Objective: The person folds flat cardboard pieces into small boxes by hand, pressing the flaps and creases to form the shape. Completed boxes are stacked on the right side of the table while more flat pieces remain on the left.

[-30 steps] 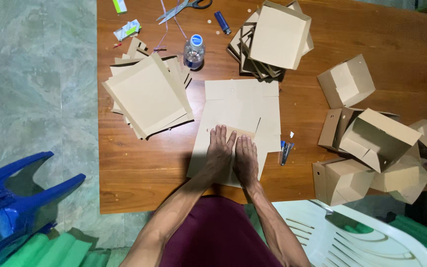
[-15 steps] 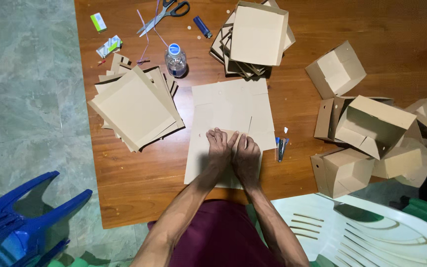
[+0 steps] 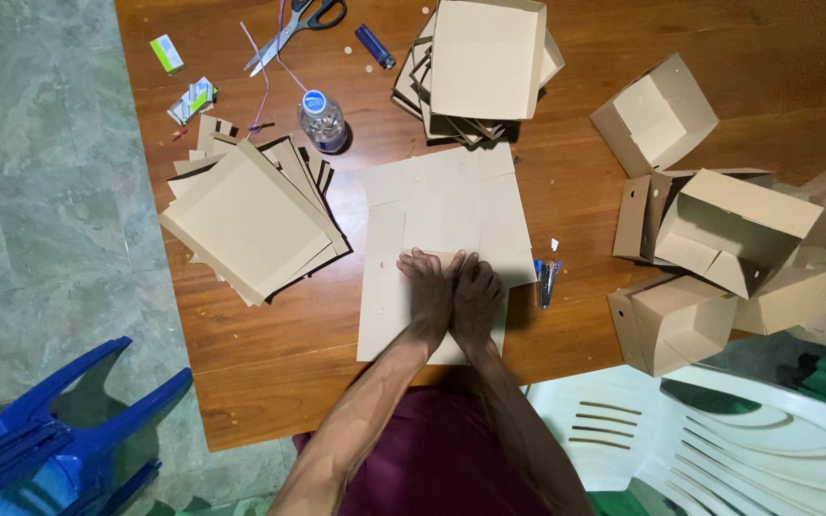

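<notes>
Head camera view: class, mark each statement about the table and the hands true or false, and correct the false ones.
1. Both hands press on the flat cardboard sheet. True: left hand, right hand.
2. The scissors lie on the floor. False: they lie on the table.
3. The water bottle stands beside the left stack of flat cardboard. True.
4. The folded boxes sit at the table's left. False: they sit at the right.

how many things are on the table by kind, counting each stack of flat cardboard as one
flat cardboard sheet under the left hand and right hand: 1
stacks of flat cardboard: 2
folded cardboard boxes fully in view: 4
scissors: 1
plastic bottle: 1
blue lighter: 1
total: 10
</notes>
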